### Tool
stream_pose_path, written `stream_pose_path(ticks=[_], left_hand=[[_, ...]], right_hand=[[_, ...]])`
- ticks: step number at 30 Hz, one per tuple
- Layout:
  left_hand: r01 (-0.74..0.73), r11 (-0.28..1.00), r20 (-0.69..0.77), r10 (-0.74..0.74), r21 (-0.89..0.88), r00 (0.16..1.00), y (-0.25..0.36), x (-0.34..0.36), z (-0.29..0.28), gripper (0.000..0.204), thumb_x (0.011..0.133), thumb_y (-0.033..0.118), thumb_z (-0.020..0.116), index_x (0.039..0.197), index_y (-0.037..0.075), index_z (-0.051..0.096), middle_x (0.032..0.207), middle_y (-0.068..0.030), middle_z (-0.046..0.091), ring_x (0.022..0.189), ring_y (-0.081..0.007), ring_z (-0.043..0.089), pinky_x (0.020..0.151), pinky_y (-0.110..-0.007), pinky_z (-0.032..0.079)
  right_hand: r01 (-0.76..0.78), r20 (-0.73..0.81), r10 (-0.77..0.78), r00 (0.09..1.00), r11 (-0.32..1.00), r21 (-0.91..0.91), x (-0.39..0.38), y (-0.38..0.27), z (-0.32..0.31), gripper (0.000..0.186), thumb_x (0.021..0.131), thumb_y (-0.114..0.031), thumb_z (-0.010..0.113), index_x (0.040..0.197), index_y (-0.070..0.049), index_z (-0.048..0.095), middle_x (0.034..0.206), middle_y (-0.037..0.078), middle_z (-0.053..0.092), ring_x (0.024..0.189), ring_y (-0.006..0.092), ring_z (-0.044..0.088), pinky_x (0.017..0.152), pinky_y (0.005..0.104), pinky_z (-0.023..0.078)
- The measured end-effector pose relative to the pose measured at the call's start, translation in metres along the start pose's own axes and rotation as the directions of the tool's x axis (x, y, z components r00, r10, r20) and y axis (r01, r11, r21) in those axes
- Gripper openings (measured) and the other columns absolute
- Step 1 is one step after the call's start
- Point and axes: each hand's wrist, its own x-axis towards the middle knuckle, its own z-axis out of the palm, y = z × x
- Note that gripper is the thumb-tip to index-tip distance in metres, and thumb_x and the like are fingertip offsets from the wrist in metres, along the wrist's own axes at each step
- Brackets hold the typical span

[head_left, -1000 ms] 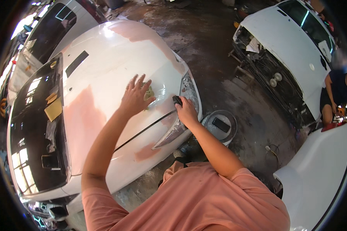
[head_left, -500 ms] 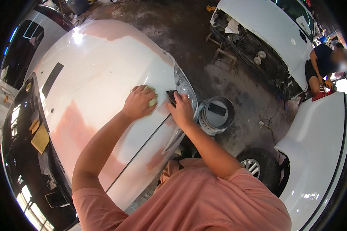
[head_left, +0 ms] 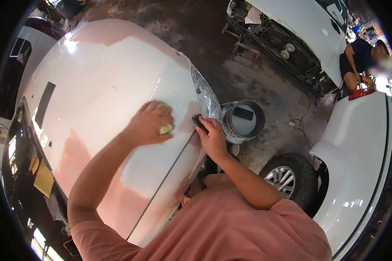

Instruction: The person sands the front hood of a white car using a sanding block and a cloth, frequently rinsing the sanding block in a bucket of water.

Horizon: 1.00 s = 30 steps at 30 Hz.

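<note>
A car's white bonnet (head_left: 117, 82) with pinkish patches lies under both hands. My left hand (head_left: 146, 125) is closed around a pale yellow-green sponge (head_left: 167, 128) on the bonnet's white area; slight motion blurs its fingers. To its right, my right hand (head_left: 214, 138) grips a small black block (head_left: 199, 123). That block meets the surface near the front corner, by the far end of the dark seam and beside the plastic-covered headlight (head_left: 205, 96). Part of the block is hidden by my fingers.
Right of the headlight stands a grey bucket (head_left: 260, 123) with a black rectangular block (head_left: 242, 114) inside. A wheel (head_left: 307, 182) and white body panel (head_left: 357, 143) are at right. Another white car (head_left: 296, 30) with an exposed front stands beyond; a person (head_left: 356, 61) crouches at far right.
My right hand and the black block have shifted nearer to me along the bonnet's edge. My left hand has moved slightly left and nearer with the sponge. The whole view has shifted a little.
</note>
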Motion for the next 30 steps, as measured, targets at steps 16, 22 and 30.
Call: stream_pose_path(ticks=[16, 22, 30], left_hand=[[-0.028, 0.998, -0.169, 0.019, -0.050, 0.985, -0.040, 0.014, 0.007, 0.036, 0.080, 0.030, 0.082, 0.109, 0.012, 0.075, 0.128, -0.0100, 0.068, 0.128, -0.0353, 0.061, 0.126, -0.056, 0.038], [-0.044, 0.998, -0.197, 0.032, -0.053, 0.980, -0.040, 0.012, 0.005, 0.036, 0.079, 0.028, 0.082, 0.110, 0.012, 0.075, 0.128, -0.0097, 0.069, 0.128, -0.0364, 0.061, 0.126, -0.055, 0.038], [-0.002, 0.998, -0.169, -0.009, -0.064, 0.985, -0.035, 0.011, 0.007, 0.037, 0.079, 0.028, 0.082, 0.111, 0.011, 0.075, 0.130, -0.0099, 0.068, 0.130, -0.0368, 0.060, 0.125, -0.055, 0.039]], right_hand=[[-0.279, 0.052, 0.274, 0.960, 0.932, 0.231, 0.082, 0.011, 0.027, 0.034, 0.096, -0.020, 0.076, 0.123, 0.000, 0.073, 0.120, 0.021, 0.072, 0.119, 0.0419, 0.065, 0.104, 0.0482, 0.050], [-0.127, 0.038, 0.123, 0.992, 0.986, 0.105, 0.005, -0.011, 0.012, 0.038, 0.097, -0.026, 0.075, 0.124, 0.000, 0.072, 0.121, 0.024, 0.072, 0.119, 0.0427, 0.065, 0.105, 0.0463, 0.051], [-0.081, 0.016, 0.080, 0.997, 0.993, 0.087, 0.011, -0.004, 0.013, 0.035, 0.096, -0.022, 0.076, 0.122, 0.000, 0.073, 0.118, 0.023, 0.073, 0.112, 0.0425, 0.068, 0.101, 0.0494, 0.052]])
